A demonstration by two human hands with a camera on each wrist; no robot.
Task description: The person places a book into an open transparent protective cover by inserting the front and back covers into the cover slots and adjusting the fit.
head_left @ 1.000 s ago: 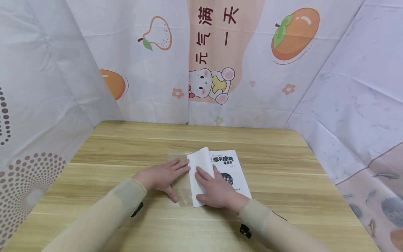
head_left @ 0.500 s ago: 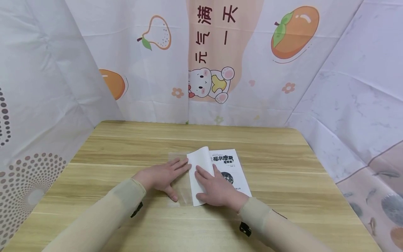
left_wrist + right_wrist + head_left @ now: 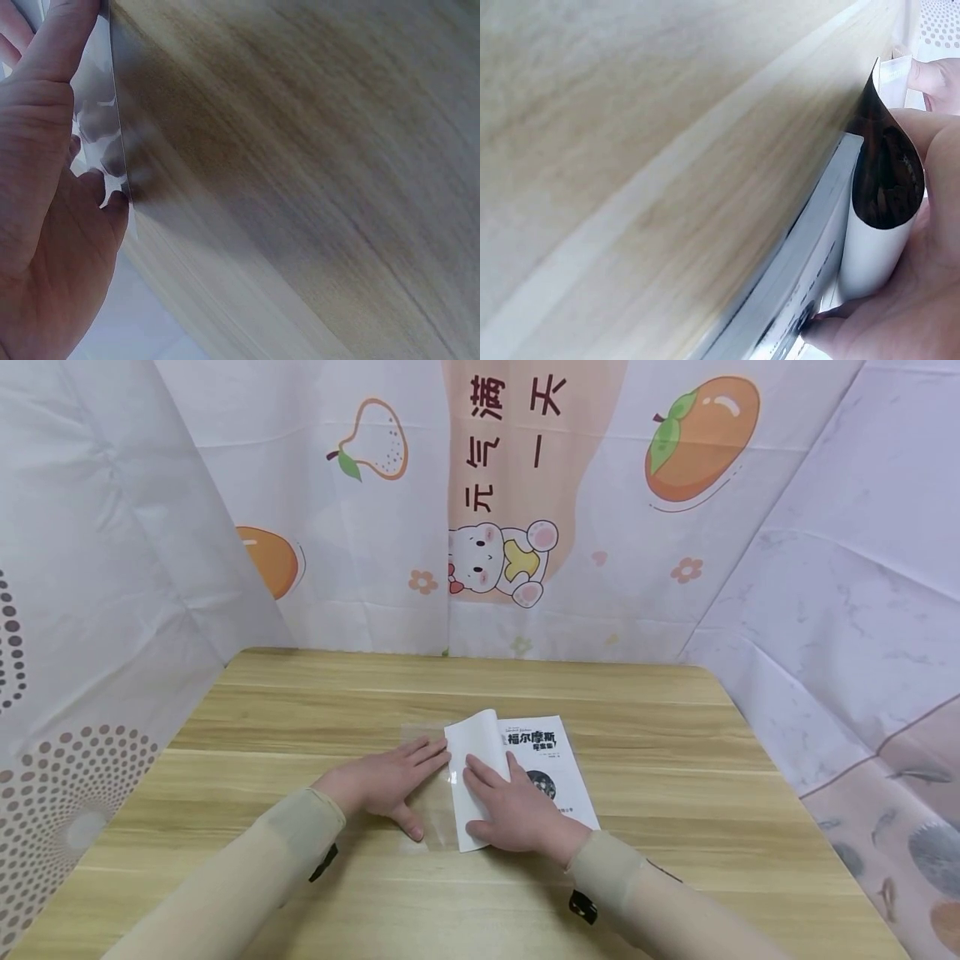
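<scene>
A book (image 3: 566,768) with a printed title page lies at the middle of the table. Its white cover flap (image 3: 471,739) is folded over to the left, and in the right wrist view the flap (image 3: 877,251) bulges into a loop with a dark inner side. Clear plastic film (image 3: 441,818) extends left of the flap. My left hand (image 3: 390,781) rests on the film with fingers spread, the fingertips at the flap's left edge. My right hand (image 3: 517,810) presses flat on the flap, with one finger over the title page.
The wooden table (image 3: 300,693) surrounds the book. Printed cloth curtains (image 3: 300,443) hang behind the table and along both sides. A dark strap piece (image 3: 582,906) shows under the right sleeve, another (image 3: 324,862) under the left.
</scene>
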